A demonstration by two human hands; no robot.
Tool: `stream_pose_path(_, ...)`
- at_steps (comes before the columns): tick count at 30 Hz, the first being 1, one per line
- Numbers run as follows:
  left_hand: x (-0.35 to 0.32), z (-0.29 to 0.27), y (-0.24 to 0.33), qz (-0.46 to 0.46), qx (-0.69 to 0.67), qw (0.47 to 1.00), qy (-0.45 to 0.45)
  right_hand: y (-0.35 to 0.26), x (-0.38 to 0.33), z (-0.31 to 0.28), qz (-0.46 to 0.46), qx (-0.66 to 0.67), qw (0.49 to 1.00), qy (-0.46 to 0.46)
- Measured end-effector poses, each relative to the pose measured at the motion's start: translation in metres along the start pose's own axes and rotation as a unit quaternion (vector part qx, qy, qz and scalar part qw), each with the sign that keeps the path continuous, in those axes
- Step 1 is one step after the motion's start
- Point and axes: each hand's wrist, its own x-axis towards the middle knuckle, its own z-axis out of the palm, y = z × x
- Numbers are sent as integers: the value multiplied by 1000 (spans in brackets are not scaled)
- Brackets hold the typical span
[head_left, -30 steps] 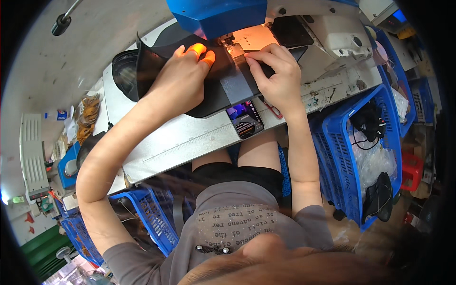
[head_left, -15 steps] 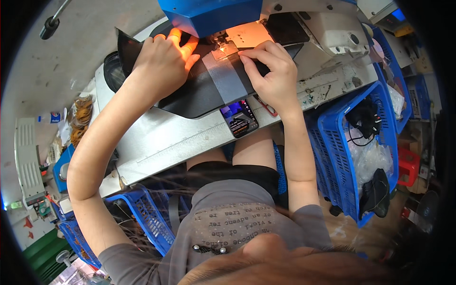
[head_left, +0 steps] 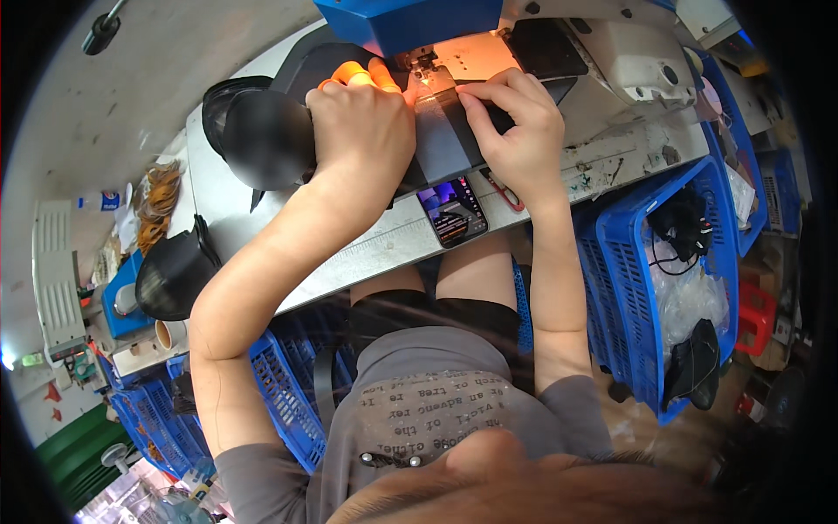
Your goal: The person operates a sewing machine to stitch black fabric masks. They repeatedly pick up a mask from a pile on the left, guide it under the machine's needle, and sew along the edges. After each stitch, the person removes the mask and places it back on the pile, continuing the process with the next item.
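Observation:
Under the blue sewing machine head (head_left: 410, 24) lies a flat black piece with a grey band (head_left: 443, 144), its edge beside the lit needle area. My right hand (head_left: 521, 122) pinches that edge between thumb and fingertips, just right of the presser foot (head_left: 422, 59). Over the left part of the black material my left hand (head_left: 362, 122) is closed, fingers bent and glowing orange under the lamp; its fingertips are partly hidden. Beside its wrist is a rounded, blurred black piece (head_left: 269, 140). A cupped black piece (head_left: 179, 272) juts over the table's left edge, near my left forearm.
A phone (head_left: 452, 212) with a lit screen and red-handled scissors (head_left: 504, 192) lie at the table's front edge (head_left: 358, 253). Blue crates (head_left: 624, 288) stand at right, holding plastic bags and black items; another blue crate (head_left: 284, 397) sits below left.
My left hand has moved right, closer to the needle, and black pieces have shifted with it. A cupped black piece now shows at the table's left edge. My right hand keeps its pinch.

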Motion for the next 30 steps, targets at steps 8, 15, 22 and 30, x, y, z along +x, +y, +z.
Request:
stream_pose_path(8, -38, -5, -21, 1, -58, 998, 14, -1, 1, -2, 9, 10, 1000, -8)
stream_pose_path(15, -85, -18, -20, 23, -112, 992, 57, -1, -1, -1, 7, 7, 1000, 4)
stream_pose_path(22, -107, -9, -17, 50, -151, 983, 94, -3, 0, -2, 18, 5, 1000, -4)
stream_pose_path(30, -147, 27, -92, -7, -253, 937, 240, -4, 1, -6, 14, 8, 1000, -12)
